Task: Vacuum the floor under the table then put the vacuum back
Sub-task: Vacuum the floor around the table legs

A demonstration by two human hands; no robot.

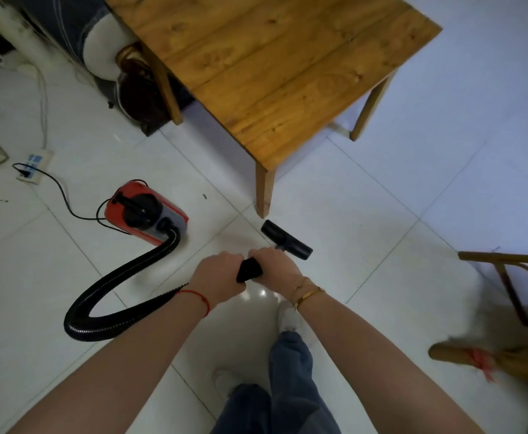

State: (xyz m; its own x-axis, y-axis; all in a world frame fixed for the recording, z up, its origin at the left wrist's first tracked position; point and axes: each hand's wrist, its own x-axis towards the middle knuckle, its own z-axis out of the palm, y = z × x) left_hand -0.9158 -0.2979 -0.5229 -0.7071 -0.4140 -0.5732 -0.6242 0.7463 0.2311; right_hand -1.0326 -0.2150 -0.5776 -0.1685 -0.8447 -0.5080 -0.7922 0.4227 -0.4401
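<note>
Both hands [247, 270] grip the vacuum wand [249, 270] beside the table [275, 67].

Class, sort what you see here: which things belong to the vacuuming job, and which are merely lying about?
Belong to the job:
- red vacuum
- black hose
- floor nozzle
- wooden table
- power strip feeding the vacuum
- left hand and right hand, both gripping the wand

Just lying about:
- broom
- chair

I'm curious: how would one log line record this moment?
left hand: grips wand | right hand: grips wand | nozzle: beside table leg | vacuum: plugged in
</note>
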